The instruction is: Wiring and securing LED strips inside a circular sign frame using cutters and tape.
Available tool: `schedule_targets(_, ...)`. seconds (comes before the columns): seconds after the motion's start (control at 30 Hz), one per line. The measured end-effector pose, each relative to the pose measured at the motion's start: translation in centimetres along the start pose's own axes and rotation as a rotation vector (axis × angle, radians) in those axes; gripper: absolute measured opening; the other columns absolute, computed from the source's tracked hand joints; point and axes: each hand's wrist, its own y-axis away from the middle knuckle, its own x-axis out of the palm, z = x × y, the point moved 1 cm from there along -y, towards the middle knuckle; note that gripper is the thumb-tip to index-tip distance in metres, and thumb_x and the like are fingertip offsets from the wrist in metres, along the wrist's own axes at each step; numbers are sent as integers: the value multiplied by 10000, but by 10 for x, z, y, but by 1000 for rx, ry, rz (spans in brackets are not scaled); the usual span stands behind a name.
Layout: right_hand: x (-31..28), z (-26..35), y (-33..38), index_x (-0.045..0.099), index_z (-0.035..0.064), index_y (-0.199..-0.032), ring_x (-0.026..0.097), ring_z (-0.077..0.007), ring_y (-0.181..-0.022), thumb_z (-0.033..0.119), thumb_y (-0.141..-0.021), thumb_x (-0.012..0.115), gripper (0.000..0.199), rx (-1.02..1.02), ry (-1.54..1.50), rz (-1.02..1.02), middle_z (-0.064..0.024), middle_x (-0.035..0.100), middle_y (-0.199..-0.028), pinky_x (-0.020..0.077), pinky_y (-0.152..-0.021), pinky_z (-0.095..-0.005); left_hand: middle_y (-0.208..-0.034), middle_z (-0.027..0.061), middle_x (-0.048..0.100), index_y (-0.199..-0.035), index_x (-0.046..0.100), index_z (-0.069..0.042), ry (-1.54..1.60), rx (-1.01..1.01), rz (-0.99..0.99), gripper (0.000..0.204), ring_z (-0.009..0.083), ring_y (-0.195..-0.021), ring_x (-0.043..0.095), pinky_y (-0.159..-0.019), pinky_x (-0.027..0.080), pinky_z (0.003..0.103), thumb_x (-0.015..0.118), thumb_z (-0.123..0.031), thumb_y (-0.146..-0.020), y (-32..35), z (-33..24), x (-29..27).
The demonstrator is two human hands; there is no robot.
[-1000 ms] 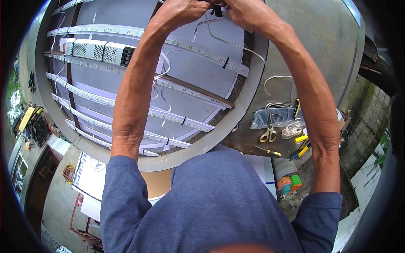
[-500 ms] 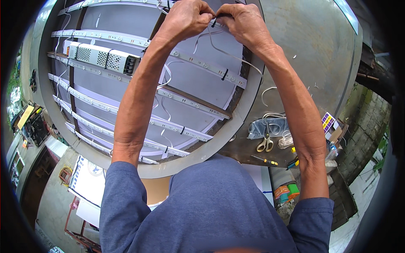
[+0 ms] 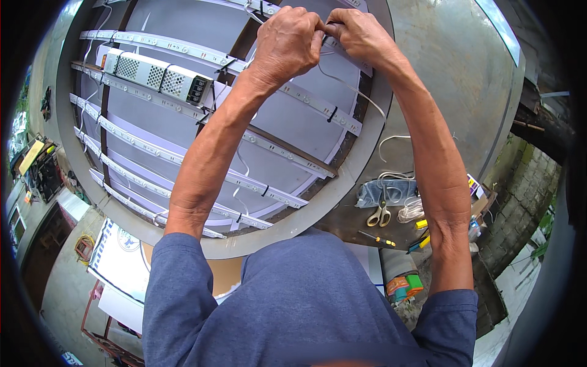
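Observation:
Both my hands meet at the far side of a large round sign frame [image 3: 342, 202] that lies flat. My left hand [image 3: 287, 40] and my right hand [image 3: 361, 35] pinch the same thin white wire [image 3: 351, 92], fingertips touching. The wire trails down from my hands and curves right over the frame's rim. Inside the frame run several white LED strips [image 3: 183, 156], held on dark crossbars by black ties [image 3: 331, 114]. A perforated metal power supply box [image 3: 159, 74] sits at the frame's left.
Right of the frame lie yellow-handled scissors [image 3: 379, 215], a coil of white wire [image 3: 411, 211], a grey bag [image 3: 391, 191], a screwdriver [image 3: 376, 238] and tape rolls [image 3: 406, 284]. A grey metal sheet [image 3: 465, 92] lies beyond. White boards [image 3: 119, 257] lie lower left.
Both hands have come lower in view and closer together on the wire. The view has shifted, so the frame and tools sit slightly lower.

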Motion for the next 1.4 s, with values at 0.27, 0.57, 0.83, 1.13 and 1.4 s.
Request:
schedule_targets(0.27, 8, 6, 21, 488, -6, -1173, 683, -413, -744, 12, -912, 608, 288, -86, -236, -479, -232, 670, -813, 530, -644, -459, -890, 132, 751, -965, 772, -48, 90, -241, 98, 232, 301, -837, 722, -792, 563, 404, 644, -233, -909, -10, -2, -1)
schedule_targets(0.57, 29, 29, 60, 711, 40, -856, 654, -312, -774, 92, -841, 729, 57, 11, 26, -710, -103, 619, -802, 533, -692, -428, -881, 140, 766, -994, 785, -68, 32, -351, 286, 306, 311, -821, 743, -815, 581, 411, 604, -300, -907, -26, 4, -2)
schedule_targets(0.83, 45, 17, 49, 718, 37, -818, 670, -303, -790, 99, -837, 723, 65, -17, 89, -719, -111, 645, -796, 548, -696, -413, -892, 134, 770, -990, 789, -68, 36, -354, 322, 309, 302, -831, 743, -825, 578, 410, 607, -303, -903, -26, -3, -8)
schedule_targets(1.13, 47, 21, 43, 693, 65, -761, 649, -259, -765, 120, -823, 736, 93, -48, 169, -750, -67, 640, -764, 541, -677, -379, -893, 157, 765, -999, 782, -33, 54, -347, 291, 318, 306, -822, 742, -824, 577, 404, 625, -294, -908, -22, -2, -9)
schedule_targets(1.4, 49, 12, 37, 680, 84, -765, 623, -246, -812, 88, -784, 734, 58, -153, 240, -703, -52, 632, -805, 546, -705, -378, -883, 145, 762, -990, 775, -27, 120, -318, 272, 240, 289, -807, 739, -788, 569, 399, 673, -234, -924, -21, -3, -12)
